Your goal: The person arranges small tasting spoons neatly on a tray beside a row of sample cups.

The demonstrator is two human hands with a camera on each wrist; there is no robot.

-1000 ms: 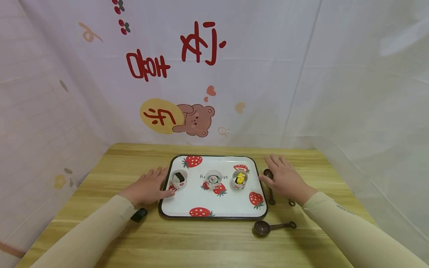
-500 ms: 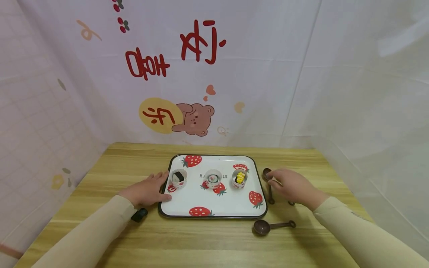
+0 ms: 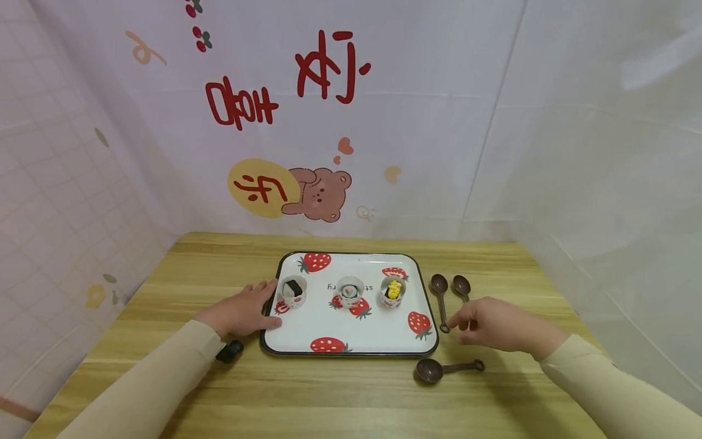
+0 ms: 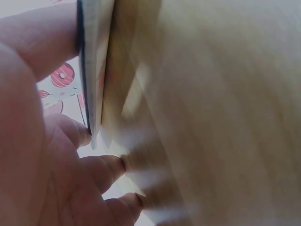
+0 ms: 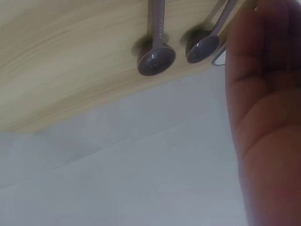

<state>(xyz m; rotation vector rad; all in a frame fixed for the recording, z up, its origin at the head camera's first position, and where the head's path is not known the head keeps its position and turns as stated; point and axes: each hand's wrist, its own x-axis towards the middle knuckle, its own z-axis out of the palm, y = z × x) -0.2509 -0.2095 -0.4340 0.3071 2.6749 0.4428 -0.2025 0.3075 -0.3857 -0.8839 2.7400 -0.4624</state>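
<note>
My left hand (image 3: pixel 240 311) rests on the left edge of a white strawberry-print tray (image 3: pixel 378 339). Its thumb lies over the rim, its other fingers spread outside, as the left wrist view also shows. Three small paper cups stand on the tray. They hold a rice ball (image 3: pixel 292 290), a sushi roll (image 3: pixel 349 292) and a yellow-topped sushi piece (image 3: pixel 393 289). To the right, my right hand (image 3: pixel 501 326) hovers with loosely bent fingers. Its fingertips are beside the handle end of a brown measuring spoon (image 3: pixel 439 284). A second measuring spoon (image 3: pixel 462 285) lies partly under this hand.
A third brown measuring spoon (image 3: pixel 429 370) lies sideways in front of the tray's right corner. A small black object (image 3: pixel 231 351) sits by my left wrist. White printed cloth (image 3: pixel 417 122) hangs behind and beside the wooden table (image 3: pixel 329 396).
My right hand has moved from the far spoon's bowl toward me, down to the handle ends, uncovering both bowls. The spoons and tray stay in place. My left hand has hardly moved.
</note>
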